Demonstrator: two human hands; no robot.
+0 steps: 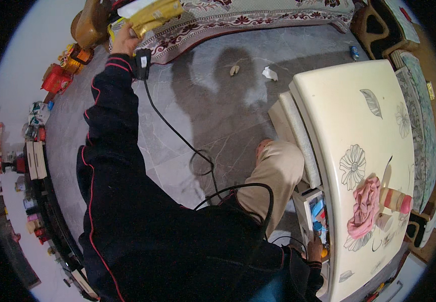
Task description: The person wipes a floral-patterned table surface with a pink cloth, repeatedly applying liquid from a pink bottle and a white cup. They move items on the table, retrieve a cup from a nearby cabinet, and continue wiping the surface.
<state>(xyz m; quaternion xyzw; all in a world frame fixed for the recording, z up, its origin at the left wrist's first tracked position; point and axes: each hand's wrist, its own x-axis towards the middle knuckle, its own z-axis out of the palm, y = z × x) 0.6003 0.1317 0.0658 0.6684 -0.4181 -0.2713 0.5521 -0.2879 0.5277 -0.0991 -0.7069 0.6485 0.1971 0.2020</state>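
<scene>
My left hand (pixel 125 40) reaches to the far left, its fingers at the lower edge of a shiny gold packet (pixel 156 17), which it holds near the patterned sofa cover (pixel 202 34). A white piece (pixel 136 8) shows beside the packet. Next to my left wrist is a small black box (pixel 143 63) with a black cable (pixel 172 128) running back to my body. On the other side, my right hand (pixel 315 250) is inside the open drawer (pixel 305 205) of the cream table, close to a blue cap (pixel 317 226). Its fingers are partly hidden.
The cream table (pixel 331 109) carries a pink cloth (pixel 365 207), a red-capped jar (pixel 395 200) and a paper cup (pixel 385 222). A white scrap (pixel 270 73) and a blue can (pixel 354 53) are on the grey tile floor (pixel 165 158). Red boxes (pixel 57 79) stand along the left wall.
</scene>
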